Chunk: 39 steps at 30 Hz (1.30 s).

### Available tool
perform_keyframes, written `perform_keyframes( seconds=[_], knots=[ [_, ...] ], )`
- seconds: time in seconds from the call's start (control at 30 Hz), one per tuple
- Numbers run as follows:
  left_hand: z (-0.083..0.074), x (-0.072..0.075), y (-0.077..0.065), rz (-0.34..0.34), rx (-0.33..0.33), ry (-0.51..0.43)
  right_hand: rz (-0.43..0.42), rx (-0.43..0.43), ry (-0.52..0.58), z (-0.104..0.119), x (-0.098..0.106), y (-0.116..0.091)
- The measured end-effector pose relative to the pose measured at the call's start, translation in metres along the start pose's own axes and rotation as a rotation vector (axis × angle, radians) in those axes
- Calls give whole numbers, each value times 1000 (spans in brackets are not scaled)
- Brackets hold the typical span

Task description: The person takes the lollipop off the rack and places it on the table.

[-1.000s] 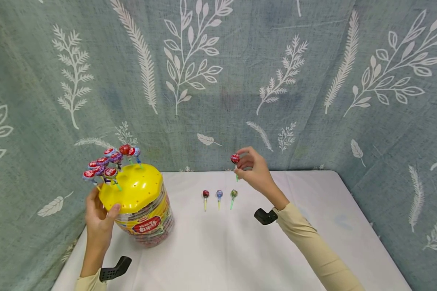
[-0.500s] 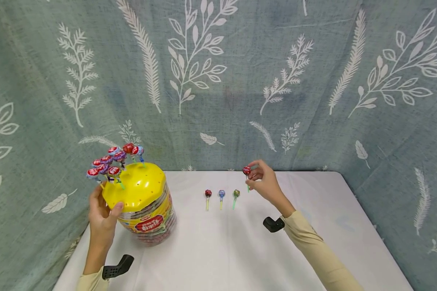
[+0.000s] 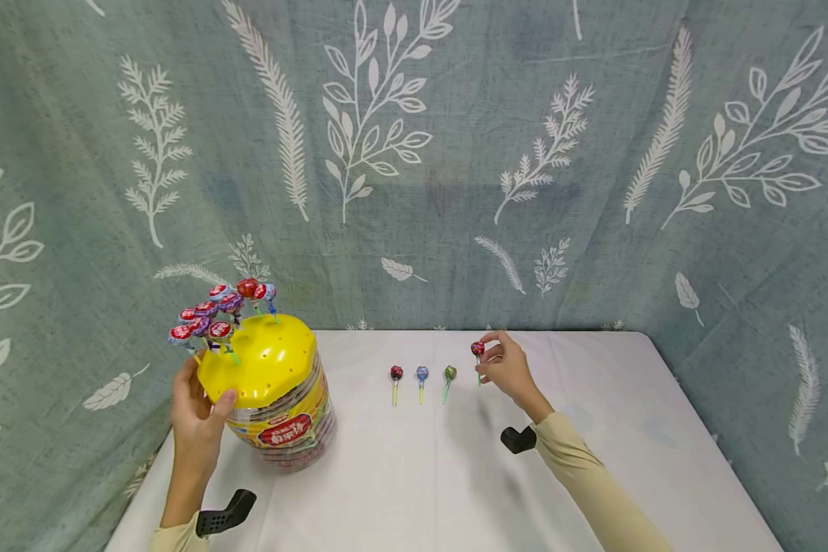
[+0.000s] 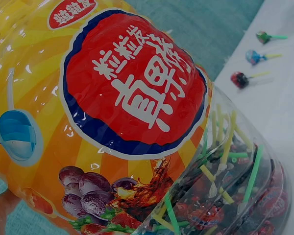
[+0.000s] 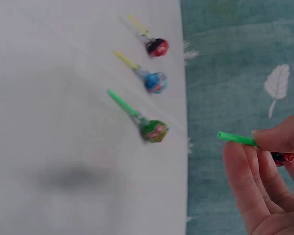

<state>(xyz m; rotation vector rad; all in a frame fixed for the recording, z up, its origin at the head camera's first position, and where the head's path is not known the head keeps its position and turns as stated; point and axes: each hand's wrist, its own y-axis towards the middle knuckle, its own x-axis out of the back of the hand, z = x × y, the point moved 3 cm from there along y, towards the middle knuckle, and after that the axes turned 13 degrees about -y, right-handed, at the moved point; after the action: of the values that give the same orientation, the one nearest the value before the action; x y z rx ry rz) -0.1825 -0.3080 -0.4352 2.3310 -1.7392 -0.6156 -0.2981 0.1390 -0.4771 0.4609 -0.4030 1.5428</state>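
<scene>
Red lollipop [image 3: 478, 348] between right-hand fingers [image 5: 241, 178]

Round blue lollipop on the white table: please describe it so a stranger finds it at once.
In the head view, on the white table, look right of the yellow-lidded clear plastic jar. The round blue lollipop lies between a dark red lollipop and a green lollipop; its blue wrapper sets it apart.
</scene>
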Motion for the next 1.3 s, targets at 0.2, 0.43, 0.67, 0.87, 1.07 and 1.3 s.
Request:
perform_keyframes(
  seconds=[0.2, 0.43, 0.67, 0.87, 1.07, 1.3],
  knots=[
    [-1, 0, 0, 3, -4, 7, -13, -73, -6, -22, -11, 6],
    [-1, 0, -1, 3, -3, -3, -20, -127, -81, -46, -21, 13],
    [0, 1, 0, -4, -11, -4, -27, -140, -147, -60, -33, 19],
    [1, 1, 1, 1, -10, -13, -12, -162, -227, -65, -42, 22],
    [0, 0, 1, 3, -14, -11, 4, -162, -297, -67, -46, 22],
    [1, 1, 1, -2, -16, -9, 27, -176, -328, -67, -50, 22]
  ],
)
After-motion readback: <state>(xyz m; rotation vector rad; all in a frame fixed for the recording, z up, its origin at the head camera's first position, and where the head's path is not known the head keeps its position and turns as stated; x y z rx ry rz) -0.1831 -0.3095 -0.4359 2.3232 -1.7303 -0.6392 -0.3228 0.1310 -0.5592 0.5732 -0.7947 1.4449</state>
